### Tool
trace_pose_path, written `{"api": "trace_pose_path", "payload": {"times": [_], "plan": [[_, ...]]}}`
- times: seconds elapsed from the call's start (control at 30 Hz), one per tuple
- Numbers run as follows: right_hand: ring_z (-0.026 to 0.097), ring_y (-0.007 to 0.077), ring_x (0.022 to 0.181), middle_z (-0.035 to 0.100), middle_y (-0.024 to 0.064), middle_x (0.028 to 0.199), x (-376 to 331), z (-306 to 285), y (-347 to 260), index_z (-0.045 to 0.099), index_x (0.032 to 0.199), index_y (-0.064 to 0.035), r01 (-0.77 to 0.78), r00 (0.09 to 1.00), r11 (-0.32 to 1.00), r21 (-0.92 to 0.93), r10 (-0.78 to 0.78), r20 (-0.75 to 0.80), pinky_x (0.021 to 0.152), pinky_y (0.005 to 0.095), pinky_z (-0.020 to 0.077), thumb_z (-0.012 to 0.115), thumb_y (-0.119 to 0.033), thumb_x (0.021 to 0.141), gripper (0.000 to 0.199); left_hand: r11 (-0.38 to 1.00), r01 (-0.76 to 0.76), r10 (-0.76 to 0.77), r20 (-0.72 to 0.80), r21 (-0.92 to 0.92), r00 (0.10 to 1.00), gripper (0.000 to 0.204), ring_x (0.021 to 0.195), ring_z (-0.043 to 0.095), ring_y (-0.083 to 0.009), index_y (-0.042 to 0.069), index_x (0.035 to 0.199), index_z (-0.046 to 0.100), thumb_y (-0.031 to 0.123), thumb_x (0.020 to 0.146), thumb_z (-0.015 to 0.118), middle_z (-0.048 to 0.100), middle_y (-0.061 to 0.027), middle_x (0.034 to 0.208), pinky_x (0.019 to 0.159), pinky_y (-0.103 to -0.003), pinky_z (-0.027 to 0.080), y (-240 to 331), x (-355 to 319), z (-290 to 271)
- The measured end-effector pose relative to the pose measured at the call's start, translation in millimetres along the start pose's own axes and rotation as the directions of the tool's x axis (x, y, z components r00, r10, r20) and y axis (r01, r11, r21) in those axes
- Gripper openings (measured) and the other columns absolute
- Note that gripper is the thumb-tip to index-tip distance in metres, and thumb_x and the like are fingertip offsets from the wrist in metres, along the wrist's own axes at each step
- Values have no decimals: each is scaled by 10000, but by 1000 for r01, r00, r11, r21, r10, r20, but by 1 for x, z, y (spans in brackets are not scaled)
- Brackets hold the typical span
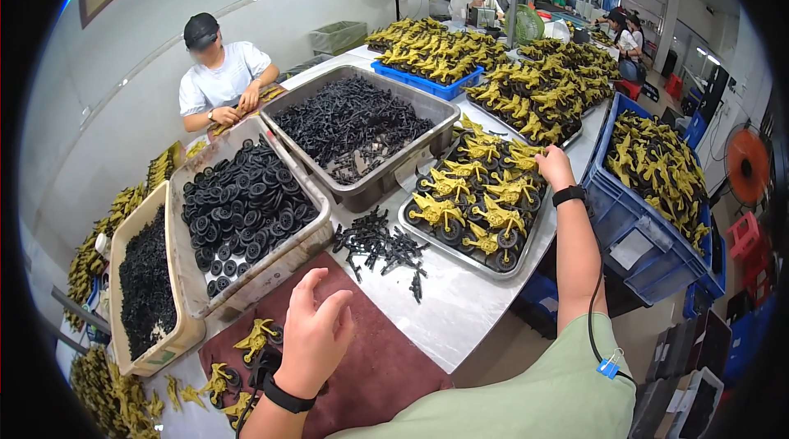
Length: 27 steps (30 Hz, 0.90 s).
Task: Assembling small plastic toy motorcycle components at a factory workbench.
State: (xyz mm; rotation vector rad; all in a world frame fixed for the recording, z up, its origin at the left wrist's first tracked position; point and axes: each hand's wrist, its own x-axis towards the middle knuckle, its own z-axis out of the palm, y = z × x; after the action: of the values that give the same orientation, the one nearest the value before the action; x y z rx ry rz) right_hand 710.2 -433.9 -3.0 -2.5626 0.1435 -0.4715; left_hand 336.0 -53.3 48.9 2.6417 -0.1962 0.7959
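My right hand point(556, 169) reaches to the far right corner of a metal tray point(503, 275), its fingers closed on a yellow and black toy motorcycle point(523, 156). Rows of similar toy motorcycles fill that tray. Above a dark red mat point(382, 369), my left hand point(316, 334) hangs with fingers curved and apart, nothing visible in it. Several yellow toy motorcycles point(256, 338) with black wheels lie on the mat by my left wrist, which partly hides them. Loose black plastic parts point(380, 242) are heaped between mat and tray.
Bins of black wheels point(246, 209), small black parts point(148, 291) and black frame-like parts point(349, 118) line the left and far side. A blue crate point(637, 254) piled with yellow toys stands right of the table. Across the bins, a co-worker point(220, 81) handles yellow pieces.
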Motion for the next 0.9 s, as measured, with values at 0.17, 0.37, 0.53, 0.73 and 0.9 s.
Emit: {"api": "trace_pose_path", "payload": {"times": [0.17, 0.37, 0.53, 0.73, 0.9], "plan": [[582, 377, 1073, 598, 243, 1166, -21, -12, -17, 576, 1211, -17, -32, 994, 990, -136, 46, 99, 905, 436, 477, 689, -335, 819, 518, 1000, 17, -17, 11, 3, 1000, 259, 1030, 567, -300, 46, 952, 653, -55, 713, 660, 496, -187, 1231, 741, -338, 496, 1, -8, -8], [542, 397, 1082, 540, 199, 1175, -52, -8, -46, 541, 1241, -59, 21, 950, 987, -157, -69, -306, 892, 479, 464, 661, -333, 865, 480, 994, 103, -106, 49, 47, 993, 253, 997, 579, -339, 45, 939, 639, -13, 696, 674, 545, -182, 1173, 835, -400, 496, -4, -25, -36], [586, 215, 833, 594, 119, 987, -130, -34, -124, 625, 1113, -20, 575, 814, 686, 446, -533, -230, 750, 320, 490, 612, -104, 899, 230, 951, 212, -257, 199, 223, 946, 351, 1044, 563, -333, 46, 1077, 588, 12, 737, 671, 569, -129, 1139, 881, -401, 478, -33, -54, -73], [655, 192, 853, 663, 126, 991, -260, 9, -227, 594, 1158, -13, 224, 241, 411, 883, -902, 359, 769, 309, 519, 595, -131, 913, 271, 782, 399, -583, 335, 479, 740, 537, 1056, 556, -350, 42, 1199, 511, 92, 713, 733, 594, -150, 1091, 883, -420, 478, -60, -108, -113], [656, 244, 915, 666, 191, 1039, -325, 70, -304, 491, 1237, 47, 195, 58, 575, 794, -815, 576, 780, 340, 523, 598, -209, 917, 423, 776, 404, -601, 374, 484, 707, 466, 992, 570, -373, 2, 1101, 530, 139, 717, 754, 592, -190, 1039, 846, -433, 484, -60, -121, -105]]}}
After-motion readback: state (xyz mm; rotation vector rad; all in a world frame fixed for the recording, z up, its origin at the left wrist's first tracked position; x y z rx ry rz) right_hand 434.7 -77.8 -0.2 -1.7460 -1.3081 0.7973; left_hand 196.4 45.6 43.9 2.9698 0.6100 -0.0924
